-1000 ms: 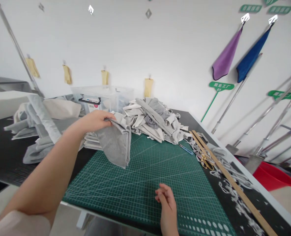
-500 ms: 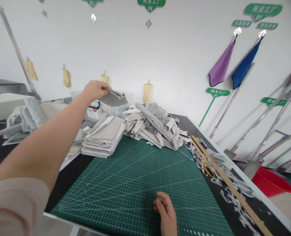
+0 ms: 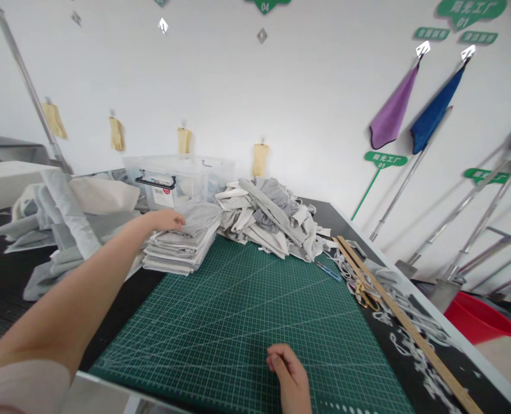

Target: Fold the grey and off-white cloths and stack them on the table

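Observation:
My left hand (image 3: 169, 220) reaches out to a neat stack of folded grey cloths (image 3: 175, 257) at the left edge of the green cutting mat (image 3: 255, 310). Its fingers are closed at the near left edge of the topmost folded cloth (image 3: 201, 215), which lies on the stack. Part of the grip is hidden behind the hand. My right hand (image 3: 289, 372) is low over the front of the mat, fingers curled in and thumb against them, with nothing visible in it.
Behind the mat lies a loose heap of grey cloth (image 3: 273, 215); more fabric (image 3: 72, 224) is at the left. A clear plastic box (image 3: 186, 178) stands behind the stack. Along the right are a wooden strip (image 3: 404, 322), gold-handled scissors (image 3: 365, 296), a blue-handled tool (image 3: 328, 271) and white cords.
My left hand has come down and set the folded cloth it was holding in the air onto the stack. My right hand has stayed nearly in place, its fingers curled a little more.

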A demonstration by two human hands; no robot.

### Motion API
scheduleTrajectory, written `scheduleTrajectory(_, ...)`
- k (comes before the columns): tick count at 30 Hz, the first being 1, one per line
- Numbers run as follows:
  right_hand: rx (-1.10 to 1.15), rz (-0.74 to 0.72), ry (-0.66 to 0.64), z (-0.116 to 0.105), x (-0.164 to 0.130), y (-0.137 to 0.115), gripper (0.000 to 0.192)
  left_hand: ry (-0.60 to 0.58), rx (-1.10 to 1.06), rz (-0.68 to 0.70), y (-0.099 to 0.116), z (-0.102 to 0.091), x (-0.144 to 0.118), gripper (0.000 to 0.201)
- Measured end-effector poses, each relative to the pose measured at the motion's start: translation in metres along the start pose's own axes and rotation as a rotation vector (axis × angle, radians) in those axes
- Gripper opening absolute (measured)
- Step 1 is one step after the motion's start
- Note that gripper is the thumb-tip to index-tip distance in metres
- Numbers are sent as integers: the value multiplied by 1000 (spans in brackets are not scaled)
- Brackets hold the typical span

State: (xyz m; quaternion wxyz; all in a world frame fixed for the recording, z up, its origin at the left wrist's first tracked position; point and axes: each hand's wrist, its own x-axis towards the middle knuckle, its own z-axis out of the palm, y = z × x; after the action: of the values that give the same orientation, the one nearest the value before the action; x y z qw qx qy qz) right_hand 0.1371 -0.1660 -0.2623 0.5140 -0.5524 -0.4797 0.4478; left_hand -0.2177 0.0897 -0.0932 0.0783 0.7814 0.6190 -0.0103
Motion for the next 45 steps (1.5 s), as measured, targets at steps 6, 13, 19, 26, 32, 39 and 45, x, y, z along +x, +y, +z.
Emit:
scheduleTrajectory(6,-8,-7,13,3,0,-1,18,187,-10,96,45,-4,1,34)
scheduleTrajectory(13,-50,-46,33,6,2,9,19,316,-143,154,154,72,-7,50)
scheduleTrajectory(19,-270,-112,-87,7,6,9,18,226,-370,57,221,158,-4,34)
scheduleTrajectory(26,-564,-237,-365,14,20,-10,19,214,-708,6,220,187,19,33)
scheduleTrajectory(32,-516,-321,-368,31,84,-15,19,299,-889,-36,210,192,20,30)
scheduleTrajectory(39,-435,-72,153,34,170,-11,33,394,-958,-74,212,192,25,37)
scheduleTrajectory(45,-521,-11,226,27,201,1,33,326,-942,-90,211,198,29,32)
